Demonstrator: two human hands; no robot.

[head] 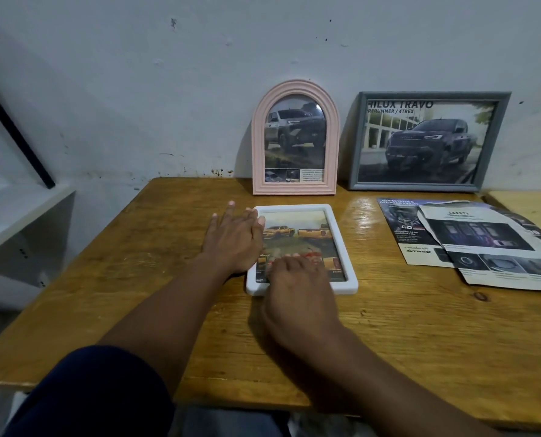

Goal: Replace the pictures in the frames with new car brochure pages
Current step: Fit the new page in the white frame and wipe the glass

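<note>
A white rectangular frame (337, 234) lies flat on the wooden table (389, 342), showing a page with orange pickup trucks. My left hand (234, 238) lies flat with fingers spread along the frame's left edge. My right hand (294, 288) rests on the lower part of the frame, its fingertips on the glass. A pink arched frame (294, 137) with a grey truck picture leans on the wall behind. To its right, a grey rectangular frame (427, 141) holds a dark pickup page.
Loose car brochure pages (471, 241) lie overlapping at the right of the table. A white shelf (20, 212) stands to the left, with a black bar (13, 130) leaning against the wall. A second tabletop (528, 203) adjoins at the far right.
</note>
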